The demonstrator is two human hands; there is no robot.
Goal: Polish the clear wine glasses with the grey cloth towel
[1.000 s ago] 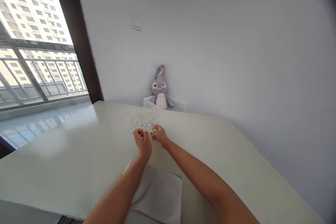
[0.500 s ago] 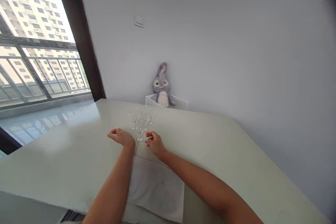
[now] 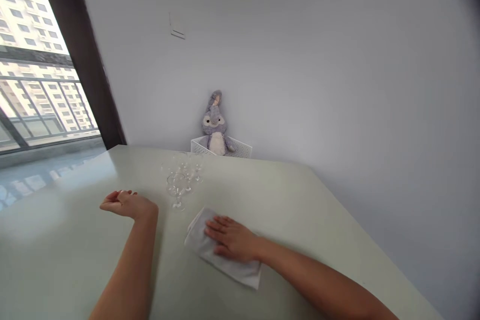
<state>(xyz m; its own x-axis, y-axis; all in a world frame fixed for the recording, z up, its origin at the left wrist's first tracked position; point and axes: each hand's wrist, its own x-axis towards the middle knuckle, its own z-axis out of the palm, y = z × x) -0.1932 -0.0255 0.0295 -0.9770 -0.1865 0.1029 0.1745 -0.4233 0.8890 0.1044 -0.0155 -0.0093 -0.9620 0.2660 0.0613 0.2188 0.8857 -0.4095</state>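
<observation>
A white cloth [image 3: 210, 249] lies on the pale green table [image 3: 285, 195], and my right hand [image 3: 230, 239] rests palm down on it with the fingers spread. To the left, my left hand [image 3: 125, 204] is turned palm up over the table, fingers loosely curled, with nothing seen in it. Several clear stemmed glasses stand close together between and beyond my hands; the nearest glass [image 3: 177, 190] is right of my left hand and behind the cloth.
A white perforated basket [image 3: 240, 148] holding a grey plush rabbit [image 3: 214, 125] is at the table's far edge, by the wall. A dark frame and a window with a balcony railing are at the left.
My right hand has moved from beside the glasses down onto the cloth, which has shifted and bunched. My left hand has moved left, away from the glasses. The view has turned right.
</observation>
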